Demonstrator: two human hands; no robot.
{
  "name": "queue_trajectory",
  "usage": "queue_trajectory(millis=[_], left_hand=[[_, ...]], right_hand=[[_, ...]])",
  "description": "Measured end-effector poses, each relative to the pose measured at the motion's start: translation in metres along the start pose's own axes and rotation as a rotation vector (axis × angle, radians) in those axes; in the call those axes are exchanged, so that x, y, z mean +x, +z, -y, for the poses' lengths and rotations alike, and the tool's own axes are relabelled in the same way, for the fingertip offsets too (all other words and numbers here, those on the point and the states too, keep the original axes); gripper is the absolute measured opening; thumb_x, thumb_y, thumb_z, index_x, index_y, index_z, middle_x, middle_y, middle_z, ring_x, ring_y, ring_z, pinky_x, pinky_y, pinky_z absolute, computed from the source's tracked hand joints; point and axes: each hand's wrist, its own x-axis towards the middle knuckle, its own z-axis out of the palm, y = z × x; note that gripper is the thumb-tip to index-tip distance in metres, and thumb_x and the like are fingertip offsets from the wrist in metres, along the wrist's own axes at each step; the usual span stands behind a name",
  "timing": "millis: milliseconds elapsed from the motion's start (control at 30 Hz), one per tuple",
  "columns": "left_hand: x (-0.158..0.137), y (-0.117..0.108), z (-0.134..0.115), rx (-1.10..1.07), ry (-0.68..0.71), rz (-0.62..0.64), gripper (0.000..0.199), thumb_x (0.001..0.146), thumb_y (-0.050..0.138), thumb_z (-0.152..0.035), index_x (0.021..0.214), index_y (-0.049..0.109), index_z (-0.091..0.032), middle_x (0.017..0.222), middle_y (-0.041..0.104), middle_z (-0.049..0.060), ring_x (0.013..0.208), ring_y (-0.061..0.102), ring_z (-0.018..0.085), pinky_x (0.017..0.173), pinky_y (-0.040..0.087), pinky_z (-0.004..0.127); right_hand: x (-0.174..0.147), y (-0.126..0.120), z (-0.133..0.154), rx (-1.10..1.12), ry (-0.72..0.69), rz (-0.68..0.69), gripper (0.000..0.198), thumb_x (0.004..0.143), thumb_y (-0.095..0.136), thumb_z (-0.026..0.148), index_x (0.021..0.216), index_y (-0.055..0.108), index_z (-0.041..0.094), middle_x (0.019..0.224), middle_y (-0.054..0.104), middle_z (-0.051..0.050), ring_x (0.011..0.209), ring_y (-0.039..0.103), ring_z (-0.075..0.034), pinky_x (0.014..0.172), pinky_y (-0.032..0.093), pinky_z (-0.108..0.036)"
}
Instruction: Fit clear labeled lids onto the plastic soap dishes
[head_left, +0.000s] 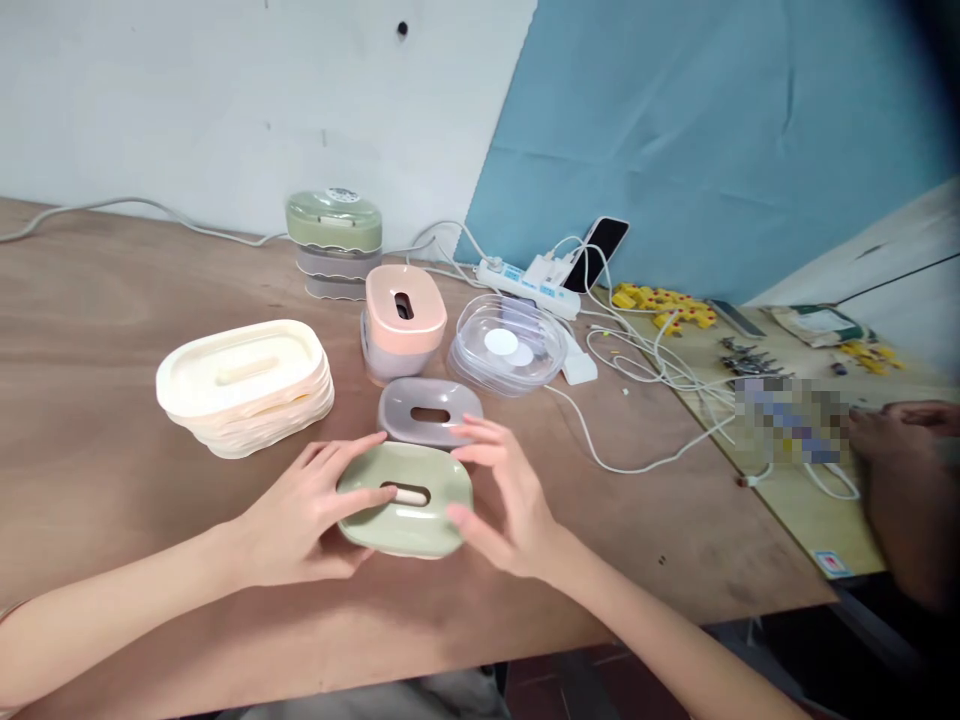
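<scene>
The left hand [307, 510] reaches in from the near left, fingers curved, gripping the left end of the green lid [420, 520], one fingertip at the pale bar [412, 497] in its slot. The lid lies between both hands, just nearer than the grey lid [427, 394]. The right hand [517, 495] is loosely spread, thumb at the lid's right rim. Farther off, the wrapped green box [337, 225] and clear lids [510, 374] bear unreadable labels [501, 342].

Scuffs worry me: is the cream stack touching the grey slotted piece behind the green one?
Apart: the head view shows bare tabletop between the cream stack and the grey piece.
</scene>
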Motion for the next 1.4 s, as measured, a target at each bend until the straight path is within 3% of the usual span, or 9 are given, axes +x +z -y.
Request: queue_trajectory(millis=[167,267,467,600,800,900,1000,1167,1400], left_hand=[[0.0,-0.001,0.006,0.021,-0.044,-0.015,0.053,0.064,0.065,-0.017,0.116,0.055,-0.022,0.148,0.026,0.018,0.12,0.043,0.037,0.093,0.037,0.052],[0.001,-0.003,0.006,0.022,-0.046,-0.025,0.052,0.066,0.064,-0.016,0.116,0.054,-0.022,0.149,0.026,0.017,0.121,0.042,0.037,0.094,0.038,0.052],[0.003,-0.007,0.007,-0.079,-0.107,-0.036,0.047,0.068,0.063,-0.014,0.113,0.05,-0.022,0.142,0.03,0.015,0.123,0.041,0.033,0.095,0.041,0.046],[0.005,-0.009,0.01,-0.219,-0.185,-0.092,0.042,0.073,0.066,-0.021,0.111,0.048,-0.023,0.136,0.036,0.013,0.122,0.044,0.031,0.095,0.042,0.043],[0.007,-0.013,0.013,-0.474,-0.351,-0.146,0.043,0.08,0.064,-0.053,0.108,0.051,-0.022,0.126,0.048,0.011,0.117,0.047,0.029,0.095,0.041,0.042],[0.008,-0.014,0.014,-0.536,-0.398,-0.17,0.046,0.082,0.055,-0.061,0.104,0.05,-0.021,0.121,0.052,0.012,0.109,0.052,0.028,0.086,0.045,0.037],[0.008,-0.015,0.014,-0.53,-0.412,-0.185,0.053,0.085,0.04,-0.069,0.101,0.049,-0.019,0.112,0.056,0.011,0.101,0.055,0.026,0.081,0.046,0.035],[0.007,-0.02,0.01,-0.459,-0.385,-0.137,0.071,0.078,0.025,-0.084,0.096,0.049,-0.019,0.082,0.06,0.005,0.069,0.055,0.02,0.061,0.044,0.03],[0.007,-0.02,0.002,-0.41,-0.454,-0.123,0.033,0.092,0.041,-0.053,0.088,0.046,-0.02,0.064,0.057,-0.003,0.053,0.054,0.014,0.049,0.04,0.023]], right_hand=[[-0.014,0.009,-0.001,-0.139,-0.179,0.247,0.047,0.08,0.063,0.037,0.12,0.048,0.016,0.126,0.053,-0.019,0.132,0.037,-0.037,0.096,0.046,-0.057],[-0.012,0.016,-0.01,-0.148,-0.246,0.22,0.042,0.082,0.063,0.032,0.118,0.051,0.015,0.122,0.058,-0.018,0.134,0.035,-0.037,0.098,0.046,-0.057],[0.004,0.022,-0.021,-0.042,-0.377,0.126,0.043,0.083,0.065,0.029,0.121,0.051,0.014,0.106,0.066,-0.017,0.11,0.06,-0.029,0.106,0.04,-0.058],[0.006,0.02,-0.022,0.064,-0.313,0.092,0.044,0.085,0.063,0.034,0.123,0.048,0.019,0.106,0.065,-0.014,0.111,0.06,-0.027,0.105,0.042,-0.056],[0.0,0.019,-0.022,0.228,-0.131,0.078,0.062,0.083,0.065,0.044,0.133,0.037,0.02,0.126,0.054,-0.018,0.125,0.049,-0.029,0.099,0.047,-0.05],[-0.003,0.021,-0.023,0.216,-0.142,0.072,0.066,0.082,0.066,0.029,0.138,0.031,0.02,0.128,0.052,-0.019,0.124,0.051,-0.028,0.097,0.049,-0.047],[-0.005,0.023,-0.023,0.226,-0.106,0.044,0.057,0.085,0.059,0.02,0.136,0.033,0.022,0.121,0.059,-0.015,0.114,0.059,-0.025,0.089,0.055,-0.04],[-0.008,0.023,-0.018,0.287,-0.01,0.073,0.043,0.088,0.056,0.027,0.128,0.04,0.025,0.104,0.067,-0.007,0.085,0.07,-0.018,0.067,0.059,-0.026],[-0.007,0.024,-0.008,0.422,0.169,0.087,0.029,0.089,0.055,0.026,0.116,0.043,0.025,0.093,0.068,-0.003,0.073,0.072,-0.015,0.056,0.058,-0.021]])
